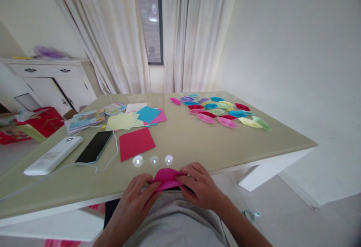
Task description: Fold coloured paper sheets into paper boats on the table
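At the near edge of the table (180, 141), we hold the folded magenta paper (168, 179) between both hands. Our left hand (138, 192) pinches its left end, thumb against fingers; our right hand (199, 183) pinches the right end likewise. To work the fold well, we should keep both pinches level, press lightly and avoid creasing the rounded middle. The paper looks thin, matte and pliable, so too hard a pull could distort it. Ahead on the right, pointed, boat-like paper pieces (227, 122) lie in a loose cluster. Ahead on the left, we find flat square sheets (121, 121), with a red square (137, 143) nearer us. The table's surface is smooth and glossy.
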A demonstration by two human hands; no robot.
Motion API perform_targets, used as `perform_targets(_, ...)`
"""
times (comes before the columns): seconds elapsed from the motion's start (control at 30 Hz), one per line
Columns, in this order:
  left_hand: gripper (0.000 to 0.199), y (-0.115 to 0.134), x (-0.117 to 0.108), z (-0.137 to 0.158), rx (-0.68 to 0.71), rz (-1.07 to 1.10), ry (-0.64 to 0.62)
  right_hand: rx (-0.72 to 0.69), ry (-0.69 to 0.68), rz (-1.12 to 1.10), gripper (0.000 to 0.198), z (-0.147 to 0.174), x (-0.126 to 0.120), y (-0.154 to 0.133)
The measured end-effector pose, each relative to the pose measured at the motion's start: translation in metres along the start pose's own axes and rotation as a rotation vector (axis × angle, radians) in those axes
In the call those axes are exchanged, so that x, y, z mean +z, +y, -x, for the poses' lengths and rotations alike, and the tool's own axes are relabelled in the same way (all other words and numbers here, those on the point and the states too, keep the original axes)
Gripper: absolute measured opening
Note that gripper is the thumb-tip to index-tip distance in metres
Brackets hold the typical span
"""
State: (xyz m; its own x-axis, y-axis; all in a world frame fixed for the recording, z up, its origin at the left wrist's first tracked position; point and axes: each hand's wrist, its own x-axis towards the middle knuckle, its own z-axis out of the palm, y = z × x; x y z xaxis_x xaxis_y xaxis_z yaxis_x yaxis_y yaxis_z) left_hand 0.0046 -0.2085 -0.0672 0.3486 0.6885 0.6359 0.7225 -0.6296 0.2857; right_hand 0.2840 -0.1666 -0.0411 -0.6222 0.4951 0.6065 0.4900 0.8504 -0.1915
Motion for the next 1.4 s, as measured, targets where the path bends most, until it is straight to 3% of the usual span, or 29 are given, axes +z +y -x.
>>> perform_targets(0.2,0.027,0.005,-0.002,-0.002,0.011,0.024,-0.043,-0.034,0.046,-0.001,0.020,0.001,0.000,-0.001)
perform_targets(0.37,0.030,0.008,-0.007,-0.003,-0.013,-0.010,0.022,-0.058,0.155,0.022,0.029,0.000,-0.003,-0.003)
perform_targets(0.53,0.029,-0.001,-0.001,-0.006,-0.003,-0.077,0.066,-0.083,0.097,0.190,0.028,-0.004,-0.001,-0.002)
perform_targets(0.73,0.030,-0.005,0.007,0.001,0.043,-0.078,0.046,-0.050,0.101,0.189,0.027,0.001,0.007,0.000)
perform_targets(1.0,0.043,0.002,0.001,0.003,0.050,-0.152,0.021,-0.036,0.085,0.184,0.022,-0.001,0.005,-0.001)
perform_targets(1.4,0.035,-0.008,-0.007,0.013,0.115,-0.104,0.066,-0.050,0.105,0.150,0.022,0.003,0.011,0.001)
